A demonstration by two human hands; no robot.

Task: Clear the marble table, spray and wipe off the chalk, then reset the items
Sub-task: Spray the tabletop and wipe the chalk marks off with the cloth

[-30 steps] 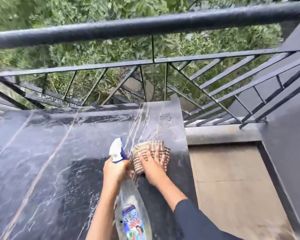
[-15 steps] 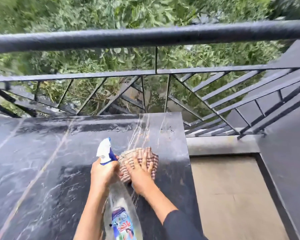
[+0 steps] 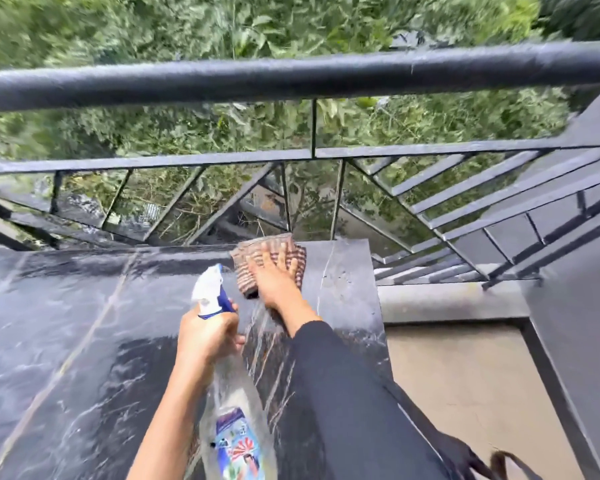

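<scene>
The black marble table point(image 3: 66, 334) with pale veins fills the lower left and looks wet. My right hand point(image 3: 276, 277) lies flat with fingers spread on a striped brown cloth point(image 3: 248, 268), pressing it at the table's far edge by the railing. My left hand point(image 3: 205, 336) grips the neck of a clear spray bottle point(image 3: 232, 410) with a white and blue trigger head, its nozzle pointing away from me, just left of the cloth.
A black metal railing point(image 3: 291, 74) with slanted bars runs along the table's far side, greenery beyond it. Right of the table lie a grey ledge point(image 3: 447, 299) and a tan floor point(image 3: 465, 382). A dark wall point(image 3: 582, 323) stands at the far right.
My right hand has pushed the cloth away from me, from mid-table up to the far edge by the railing. The left hand keeps hold of the spray bottle.
</scene>
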